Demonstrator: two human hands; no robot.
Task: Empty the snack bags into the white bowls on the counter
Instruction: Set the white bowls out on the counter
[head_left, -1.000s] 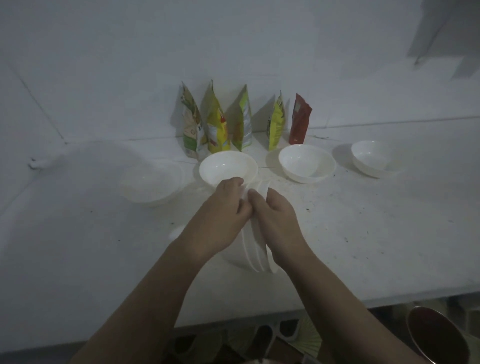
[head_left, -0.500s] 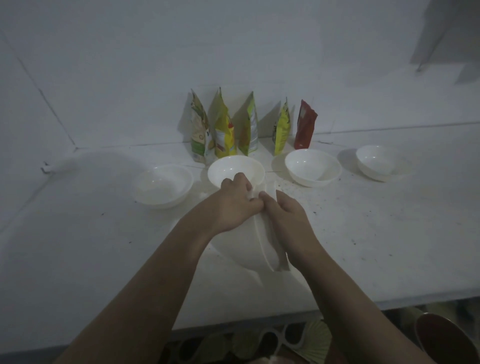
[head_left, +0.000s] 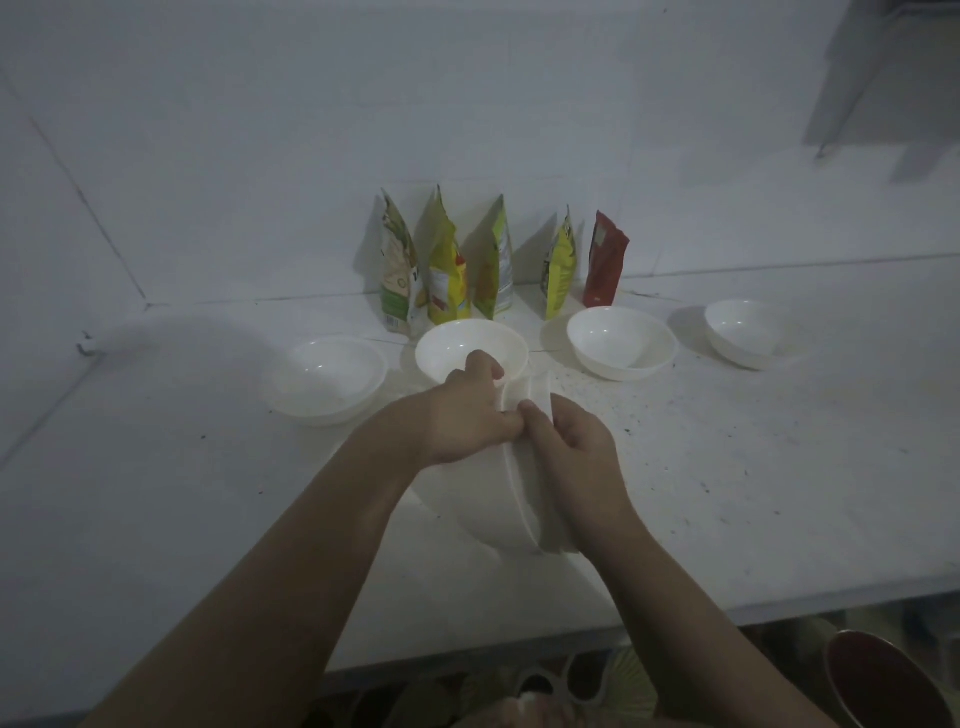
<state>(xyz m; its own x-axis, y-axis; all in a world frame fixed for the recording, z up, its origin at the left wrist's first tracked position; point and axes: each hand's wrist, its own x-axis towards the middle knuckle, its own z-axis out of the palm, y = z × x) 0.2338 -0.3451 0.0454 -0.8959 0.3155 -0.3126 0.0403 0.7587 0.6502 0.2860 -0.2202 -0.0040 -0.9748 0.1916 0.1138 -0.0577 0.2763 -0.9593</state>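
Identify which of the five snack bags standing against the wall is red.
The red bag at the right end of the row, behind the bowl; the other four are green or yellow.

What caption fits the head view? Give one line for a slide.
Both hands pull apart nested white bowls; four bowls and five snack bags wait behind.

Dim, bluish, grainy light; soft shadows on wall, wide-angle bending at edges.

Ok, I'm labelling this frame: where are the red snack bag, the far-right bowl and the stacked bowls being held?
red snack bag (head_left: 605, 260): head view, middle of its front.
far-right bowl (head_left: 740, 338): head view, inner wall.
stacked bowls (head_left: 488, 504): head view, outer wall.
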